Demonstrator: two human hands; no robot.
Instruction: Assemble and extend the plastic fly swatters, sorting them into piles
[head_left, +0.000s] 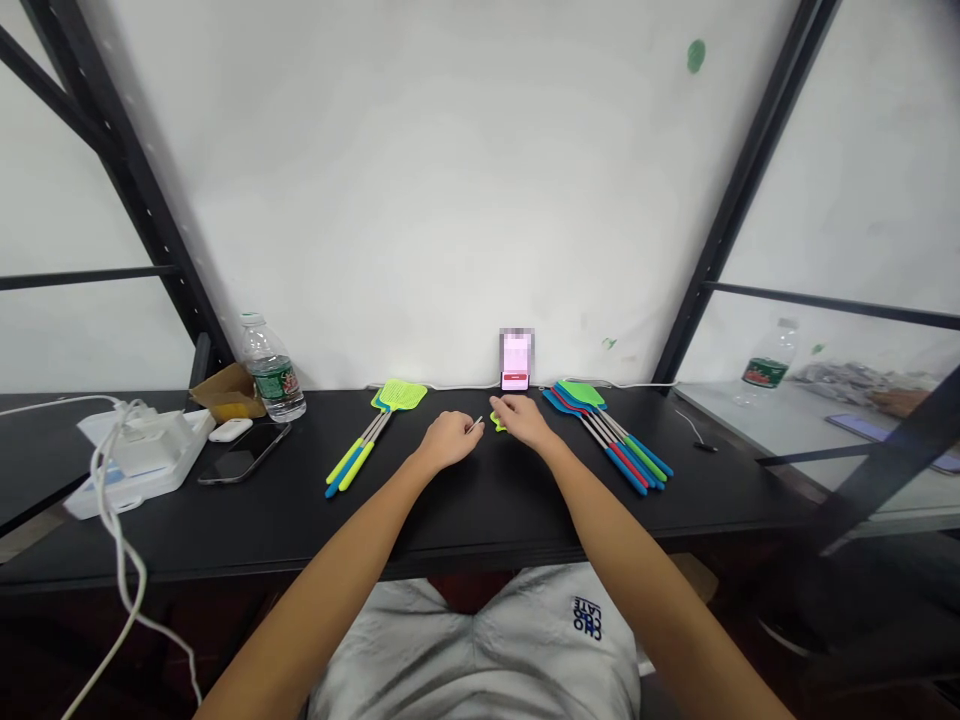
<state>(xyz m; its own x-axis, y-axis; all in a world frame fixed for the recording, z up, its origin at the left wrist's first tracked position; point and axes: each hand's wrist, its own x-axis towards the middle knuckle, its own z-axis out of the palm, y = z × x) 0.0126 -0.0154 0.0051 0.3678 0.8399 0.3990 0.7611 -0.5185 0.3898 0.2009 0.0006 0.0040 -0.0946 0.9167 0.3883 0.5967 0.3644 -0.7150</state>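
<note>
My left hand (pixel 450 438) is closed above the middle of the black table, with a thin silvery rod (pixel 475 424) sticking out of its fingers. Close by on the right, my right hand (pixel 521 420) has its fingers pinched on a small yellow-green plastic piece (pixel 498 423), mostly hidden by the fingers. To the left lies a stack of fly swatters (pixel 403 394) with yellow-green and blue heads and grips. A second stack of fly swatters (pixel 579 393), in blue, red and green, lies to the right, metal shafts slanting toward me.
A lit phone (pixel 516 358) leans against the white wall. At left are a water bottle (pixel 276 375), a cardboard box (pixel 229 392), a white earphone case (pixel 231 430), a dark phone (pixel 246 454) and a power strip (pixel 150 455) with cables. Black metal posts flank the table (pixel 465 520).
</note>
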